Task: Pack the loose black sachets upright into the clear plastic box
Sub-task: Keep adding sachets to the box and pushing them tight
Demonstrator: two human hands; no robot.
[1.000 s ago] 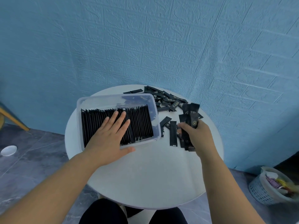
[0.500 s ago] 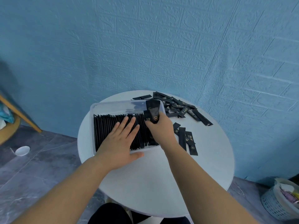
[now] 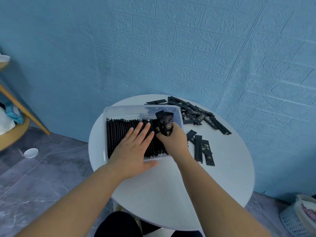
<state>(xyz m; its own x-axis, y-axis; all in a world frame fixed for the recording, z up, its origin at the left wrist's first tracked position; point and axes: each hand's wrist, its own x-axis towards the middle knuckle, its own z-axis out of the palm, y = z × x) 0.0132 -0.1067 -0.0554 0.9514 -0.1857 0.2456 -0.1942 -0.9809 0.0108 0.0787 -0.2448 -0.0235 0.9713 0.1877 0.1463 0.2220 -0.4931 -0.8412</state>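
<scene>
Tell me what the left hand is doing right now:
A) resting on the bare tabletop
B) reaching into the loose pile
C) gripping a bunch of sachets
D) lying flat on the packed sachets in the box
D: the left hand lies flat on the packed sachets inside the clear box, while the right hand grips the bunch of sachets.

Soft even daylight, faint shadows, wide-angle edge bending, slight blur

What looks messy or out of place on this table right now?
Only the unpacked sachets stand out: a jumbled heap lies criss-crossed at the table's far edge beside the clear box, and a few flat sachets lie by the right hand. The packed row stands neat.
</scene>
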